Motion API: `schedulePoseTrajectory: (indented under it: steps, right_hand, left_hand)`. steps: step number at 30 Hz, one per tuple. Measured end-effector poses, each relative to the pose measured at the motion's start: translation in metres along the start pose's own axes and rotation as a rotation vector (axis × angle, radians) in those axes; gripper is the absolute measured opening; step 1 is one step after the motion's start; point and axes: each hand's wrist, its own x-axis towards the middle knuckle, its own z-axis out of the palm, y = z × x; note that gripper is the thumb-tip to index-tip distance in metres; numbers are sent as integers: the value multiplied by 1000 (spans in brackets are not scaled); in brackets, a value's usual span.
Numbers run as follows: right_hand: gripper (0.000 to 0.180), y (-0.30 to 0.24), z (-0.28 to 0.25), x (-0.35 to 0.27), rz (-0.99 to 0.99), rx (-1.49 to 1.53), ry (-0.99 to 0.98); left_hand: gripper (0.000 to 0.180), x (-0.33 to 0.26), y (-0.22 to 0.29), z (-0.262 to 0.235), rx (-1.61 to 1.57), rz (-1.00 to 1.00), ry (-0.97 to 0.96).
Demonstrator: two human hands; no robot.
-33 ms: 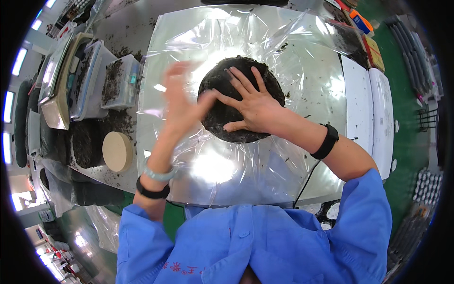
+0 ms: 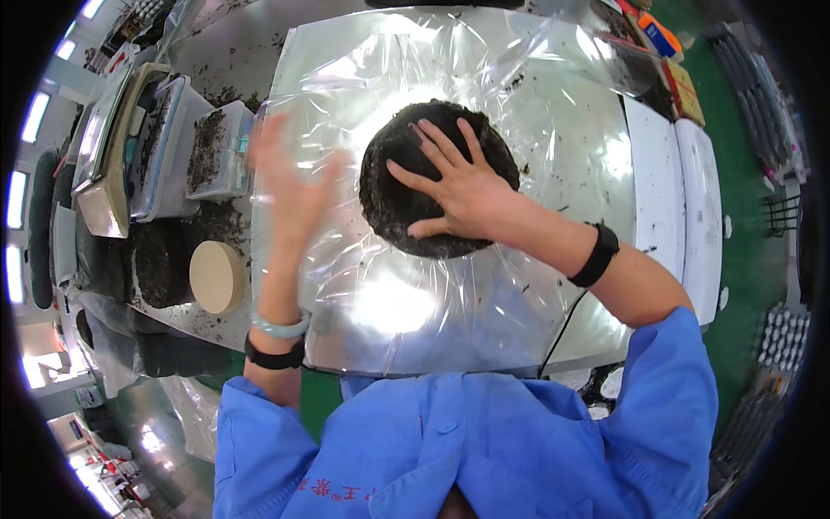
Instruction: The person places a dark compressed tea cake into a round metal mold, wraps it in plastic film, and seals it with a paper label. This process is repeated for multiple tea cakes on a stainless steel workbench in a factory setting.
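Note:
A dark, round cake of pressed crumbly material (image 2: 391, 206) lies on transparent plastic film (image 2: 346, 342) over the shiny tabletop. My right hand (image 2: 458, 192) rests flat on its upper face, fingers spread, hiding part of the middle and right. Off to the left of the cake, above the film, my left hand (image 2: 298, 186) is raised and smeared by motion. Its fingers look apart and nothing shows in them. What lies under the right palm is hidden.
On the left stand a see-through plastic box (image 2: 226, 160) with dark crumbs, a bigger tub (image 2: 177, 143) and a pale round disc (image 2: 216, 277). White sheets (image 2: 654, 190) lie at the right edge. An orange-and-blue object (image 2: 660, 36) sits at the far right. Dark crumbs are scattered about.
My left hand has swung left, away from the cake's edge. The right hand stays spread on the cake, almost unmoved.

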Motion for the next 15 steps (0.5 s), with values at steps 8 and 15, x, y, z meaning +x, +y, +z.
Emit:
schedulePoseTrajectory:
  steps: [8, 15]
  right_hand:
    - [86, -1, 3, 1, -14, -8, 35]
    - [85, 4, 5, -3, 12, 2, -6]
  left_hand:
    - [52, 73, -17, -74, -44, 163, 67]
    - [72, -6, 103, -59, 2, 379, -340]
